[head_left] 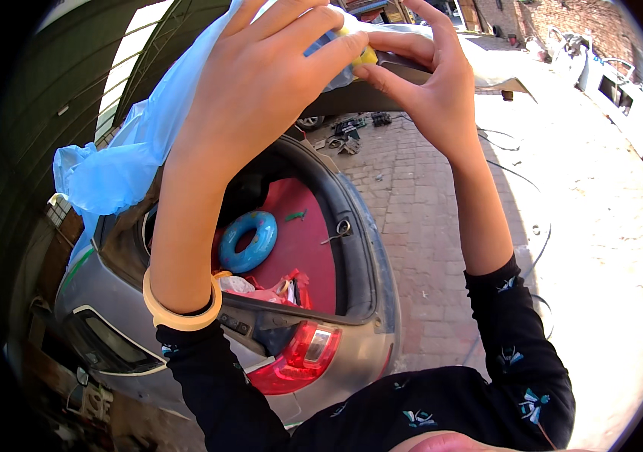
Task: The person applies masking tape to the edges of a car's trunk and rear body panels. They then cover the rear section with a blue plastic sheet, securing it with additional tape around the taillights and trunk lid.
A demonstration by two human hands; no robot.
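Observation:
My left hand (276, 68) and my right hand (438, 90) are raised together at the top of the view, beside the lifted tailgate (374, 98). Between them is a small yellow thing (367, 56), partly hidden, its kind unclear. My left thumb and index finger close on it from one side. On the other side my right thumb and a bent finger pinch it, while another right finger stretches upward. Behind my left hand hangs thin blue plastic sheeting (122, 177), draped over the car. A cream tape roll (186, 310) circles my left wrist like a bracelet.
Below my arms is the grey car's (122, 301) open boot, with a blue swim ring (248, 241) and red bags (280, 290) inside. A red tail light (299, 360) sits near me. Dark parts (348, 132) and a hose (544, 241) lie on the paving.

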